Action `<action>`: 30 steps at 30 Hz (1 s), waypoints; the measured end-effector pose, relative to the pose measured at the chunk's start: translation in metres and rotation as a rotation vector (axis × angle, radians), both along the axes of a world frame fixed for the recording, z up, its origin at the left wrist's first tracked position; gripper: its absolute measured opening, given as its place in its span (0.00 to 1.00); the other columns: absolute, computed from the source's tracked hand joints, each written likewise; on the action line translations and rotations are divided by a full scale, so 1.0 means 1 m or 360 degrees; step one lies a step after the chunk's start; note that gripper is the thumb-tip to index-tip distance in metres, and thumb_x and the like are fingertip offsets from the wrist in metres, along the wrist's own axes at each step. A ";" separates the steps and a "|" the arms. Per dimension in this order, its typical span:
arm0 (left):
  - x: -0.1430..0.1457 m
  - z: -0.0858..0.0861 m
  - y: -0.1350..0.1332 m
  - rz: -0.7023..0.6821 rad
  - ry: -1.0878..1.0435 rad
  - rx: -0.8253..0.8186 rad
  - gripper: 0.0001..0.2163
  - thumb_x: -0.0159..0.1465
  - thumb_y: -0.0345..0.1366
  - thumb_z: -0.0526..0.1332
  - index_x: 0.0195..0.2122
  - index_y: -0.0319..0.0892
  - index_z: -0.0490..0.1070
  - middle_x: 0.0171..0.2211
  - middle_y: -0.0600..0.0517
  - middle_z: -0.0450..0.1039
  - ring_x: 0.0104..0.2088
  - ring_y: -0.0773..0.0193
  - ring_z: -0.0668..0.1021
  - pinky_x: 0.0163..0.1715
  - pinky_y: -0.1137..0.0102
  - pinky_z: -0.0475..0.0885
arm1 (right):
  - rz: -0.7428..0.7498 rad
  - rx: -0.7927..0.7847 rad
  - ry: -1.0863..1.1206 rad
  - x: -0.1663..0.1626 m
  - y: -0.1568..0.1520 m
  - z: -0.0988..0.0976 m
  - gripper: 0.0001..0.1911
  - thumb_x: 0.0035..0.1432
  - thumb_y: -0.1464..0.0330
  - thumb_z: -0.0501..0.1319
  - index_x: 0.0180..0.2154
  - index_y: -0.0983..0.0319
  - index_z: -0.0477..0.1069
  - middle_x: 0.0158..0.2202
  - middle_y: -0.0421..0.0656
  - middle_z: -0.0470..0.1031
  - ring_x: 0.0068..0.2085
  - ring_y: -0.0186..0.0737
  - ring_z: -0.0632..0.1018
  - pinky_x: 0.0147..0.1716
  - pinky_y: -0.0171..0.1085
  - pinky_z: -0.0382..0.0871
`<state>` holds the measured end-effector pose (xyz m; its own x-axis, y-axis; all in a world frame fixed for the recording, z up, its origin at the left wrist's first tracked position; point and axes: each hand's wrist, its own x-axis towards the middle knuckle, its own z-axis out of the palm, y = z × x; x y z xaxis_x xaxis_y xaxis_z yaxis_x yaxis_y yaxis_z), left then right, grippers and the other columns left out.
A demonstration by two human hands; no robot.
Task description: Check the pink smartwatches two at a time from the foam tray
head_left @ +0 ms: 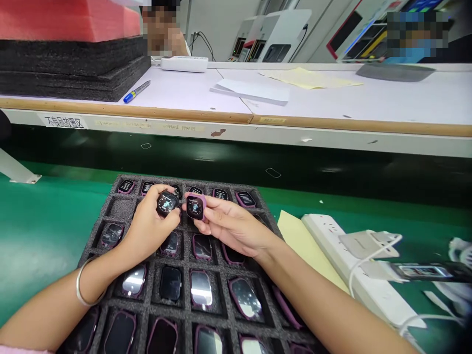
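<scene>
Bare forearms came in from the lower corners, the left one with a silver bangle, the right one crossing the lower right of the frame. Beneath them, on a green worktop, lay a dark foam tray with watches in its compartments, many of them purple-rimmed. Those in the far row showed lines of light text on their screens; several nearer ones caught the light.

Near the middle of the frame, over the tray, the left hand had its fingers closed around a black watch. Just to its right, the right hand gripped a purple watch between thumb and fingers. Both screens were lit and faced the camera, held side by side.

At the right, yellow paper lay beside a white power strip with a charger plugged in and a white cable looping over it.

Across the upper frame ran a shelf. It carried foam slabs at the upper left, a pen next to them, white sheets, a yellow sheet and a grey dish. One person was partly visible behind it, upper left of centre; another was at the upper right.
</scene>
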<state>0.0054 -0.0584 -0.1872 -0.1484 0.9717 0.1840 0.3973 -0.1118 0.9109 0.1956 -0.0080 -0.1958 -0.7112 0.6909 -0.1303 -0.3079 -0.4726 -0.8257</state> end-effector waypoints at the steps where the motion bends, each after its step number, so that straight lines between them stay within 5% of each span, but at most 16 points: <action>1: -0.001 0.000 0.000 0.0009 0.0042 0.0020 0.15 0.57 0.32 0.60 0.47 0.43 0.67 0.41 0.51 0.73 0.42 0.61 0.76 0.40 0.68 0.69 | -0.0007 -0.0010 0.0009 0.000 0.000 0.000 0.21 0.53 0.66 0.74 0.50 0.59 0.78 0.40 0.43 0.75 0.30 0.29 0.70 0.31 0.32 0.64; 8: -0.006 -0.007 0.002 -0.0091 0.0128 0.0065 0.16 0.57 0.33 0.60 0.47 0.44 0.67 0.41 0.51 0.73 0.43 0.60 0.76 0.40 0.69 0.70 | -0.0049 -0.0015 0.0059 -0.001 -0.002 -0.004 0.22 0.52 0.66 0.74 0.50 0.59 0.77 0.34 0.40 0.73 0.30 0.29 0.71 0.30 0.32 0.65; 30: -0.004 -0.011 0.003 -0.0204 0.0008 0.0023 0.17 0.58 0.34 0.60 0.49 0.44 0.65 0.43 0.51 0.74 0.40 0.63 0.76 0.38 0.69 0.70 | 0.0065 0.0072 0.0089 -0.002 -0.006 -0.006 0.25 0.54 0.65 0.73 0.54 0.59 0.74 0.42 0.43 0.75 0.32 0.31 0.72 0.34 0.35 0.66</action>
<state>0.0015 -0.0552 -0.1984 -0.0223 0.9798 0.1987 0.3838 -0.1751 0.9067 0.1940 -0.0137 -0.2021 -0.7443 0.6653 -0.0587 -0.3353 -0.4482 -0.8287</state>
